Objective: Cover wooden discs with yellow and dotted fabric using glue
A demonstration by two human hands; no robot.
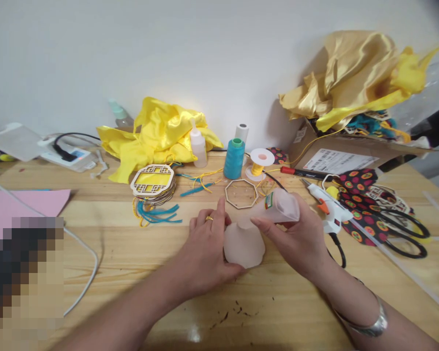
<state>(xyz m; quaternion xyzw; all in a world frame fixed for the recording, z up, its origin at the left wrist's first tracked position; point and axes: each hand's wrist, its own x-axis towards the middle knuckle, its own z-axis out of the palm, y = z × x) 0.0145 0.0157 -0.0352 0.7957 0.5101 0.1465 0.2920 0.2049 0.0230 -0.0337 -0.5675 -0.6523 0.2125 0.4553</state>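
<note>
My left hand [205,246], a ring on one finger, is wrapped round the side of a frosted white bell-shaped plastic piece [243,243] that rests on the wooden table [131,253]. My right hand [300,239] grips a translucent squeeze bottle [280,205] with a coloured label, tilted so that its tip points down at the top of the white piece. A silver bangle [373,324] sits on my right wrist.
Behind the hands lie an octagonal wooden frame [241,193], a stack of lattice wooden frames [153,183] with teal tassels, a teal thread cone [234,158], a yellow cord spool [259,163], a glue gun [327,204], black scissors [402,229], yellow fabric [157,134] and a cardboard box [336,153].
</note>
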